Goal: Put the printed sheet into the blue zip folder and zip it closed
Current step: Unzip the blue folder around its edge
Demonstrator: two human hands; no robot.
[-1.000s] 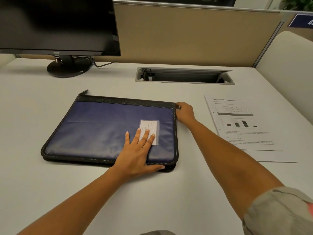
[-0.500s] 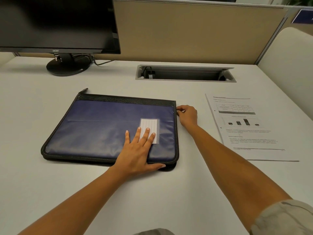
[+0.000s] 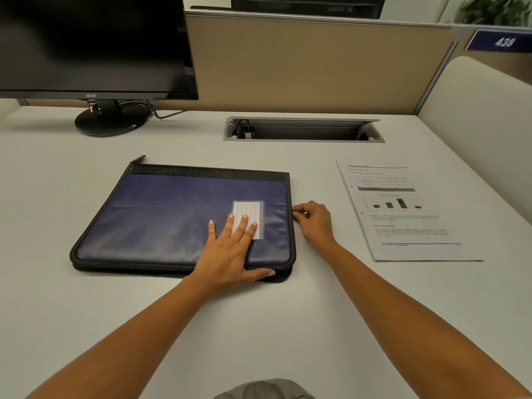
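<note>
Meanwhile, the left hand (image 3: 230,254) presses flat and open on the blue zip folder (image 3: 172,220) while the right hand (image 3: 312,220) pinches the zip pull beside it, best drawn steadily; the printed sheet (image 3: 408,214) waits further right on the counter (image 3: 86,312).
</note>
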